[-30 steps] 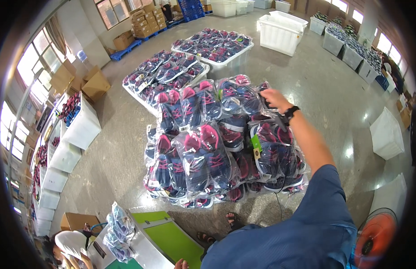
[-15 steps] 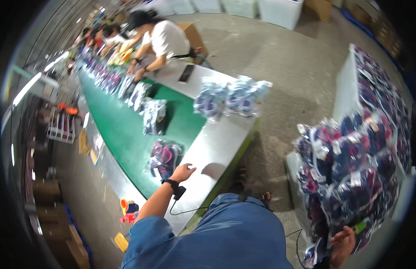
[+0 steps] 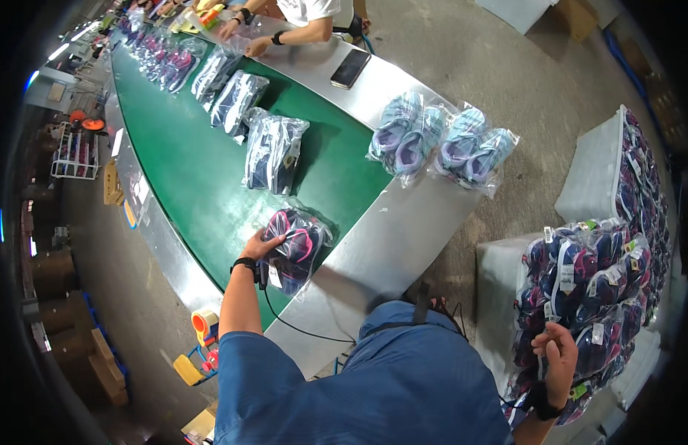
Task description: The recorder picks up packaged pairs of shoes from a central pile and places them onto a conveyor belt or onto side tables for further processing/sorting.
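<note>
A clear bag with a pair of navy and pink shoes (image 3: 303, 243) lies at the near end of the green conveyor belt (image 3: 188, 178). My left hand (image 3: 267, 245) is closed on the left edge of this bag, its fingers against the plastic. Off to the right, my right hand (image 3: 558, 354) is raised with loosely bent fingers apart and nothing in it. It is beside a bin heaped with bagged navy and pink shoes (image 3: 581, 274). Farther up the belt lies a bagged dark pair with white stripes (image 3: 276, 152).
Two bagged light-blue pairs (image 3: 409, 137) rest on the metal table edge (image 3: 403, 222), near a phone (image 3: 351, 68). Across the belt a person in a white shirt (image 3: 307, 11) handles plastic. Another full grey bin (image 3: 593, 167) stands behind. A tape dispenser (image 3: 204, 325) is at lower left.
My left hand has gone from the metal edge onto the bagged navy and pink shoes. My right hand has risen beside the heaped bin. The view has shifted toward the belt.
</note>
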`<state>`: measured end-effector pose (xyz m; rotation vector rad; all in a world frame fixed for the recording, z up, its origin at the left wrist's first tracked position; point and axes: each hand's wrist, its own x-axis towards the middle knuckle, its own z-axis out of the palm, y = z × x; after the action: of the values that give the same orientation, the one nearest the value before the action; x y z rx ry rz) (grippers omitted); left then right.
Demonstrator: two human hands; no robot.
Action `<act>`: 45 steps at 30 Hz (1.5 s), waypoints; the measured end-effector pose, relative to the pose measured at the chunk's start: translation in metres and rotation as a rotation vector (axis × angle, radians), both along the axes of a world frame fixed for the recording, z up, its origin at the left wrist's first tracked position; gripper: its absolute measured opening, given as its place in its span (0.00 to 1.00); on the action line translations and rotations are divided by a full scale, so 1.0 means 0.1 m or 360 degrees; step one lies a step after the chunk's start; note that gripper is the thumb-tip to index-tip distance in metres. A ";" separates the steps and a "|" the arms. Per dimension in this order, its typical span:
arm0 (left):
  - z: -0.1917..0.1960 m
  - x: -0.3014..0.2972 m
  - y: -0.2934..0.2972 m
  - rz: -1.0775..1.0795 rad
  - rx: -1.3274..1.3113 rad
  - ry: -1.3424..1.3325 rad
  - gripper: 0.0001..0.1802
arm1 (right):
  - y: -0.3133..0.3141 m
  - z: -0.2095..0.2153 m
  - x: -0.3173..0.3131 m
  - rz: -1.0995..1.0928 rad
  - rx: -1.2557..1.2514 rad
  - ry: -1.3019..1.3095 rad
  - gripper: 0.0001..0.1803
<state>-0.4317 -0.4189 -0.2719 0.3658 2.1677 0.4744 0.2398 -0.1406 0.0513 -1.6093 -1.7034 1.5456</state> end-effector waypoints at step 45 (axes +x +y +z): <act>3.40 7.80 2.59 -0.1580 0.1354 -0.1893 0.36 | -1.67 0.19 4.24 -0.0847 0.1943 -0.0273 0.27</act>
<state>0.3487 -0.1601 0.0684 1.1615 0.4199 0.7269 0.6641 -0.3077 0.0707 -1.2837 -1.5459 0.0013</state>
